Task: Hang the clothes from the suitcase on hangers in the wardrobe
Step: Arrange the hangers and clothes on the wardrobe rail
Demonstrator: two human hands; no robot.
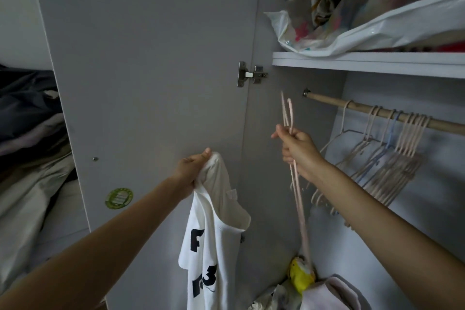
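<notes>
Now left hand (192, 171) grips white black-lettered shirt (214, 246); right hand (299, 151) holds pink hanger (298, 199).

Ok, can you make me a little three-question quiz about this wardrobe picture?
1. True or false: the left hand grips a white T-shirt with black print.
2. What does the right hand hold? A) a pink hanger B) a shoe C) a book
3. Fill in: the empty hangers hang on a wooden ____ under the shelf.

Key: 1 true; 2 A; 3 rail.
</notes>
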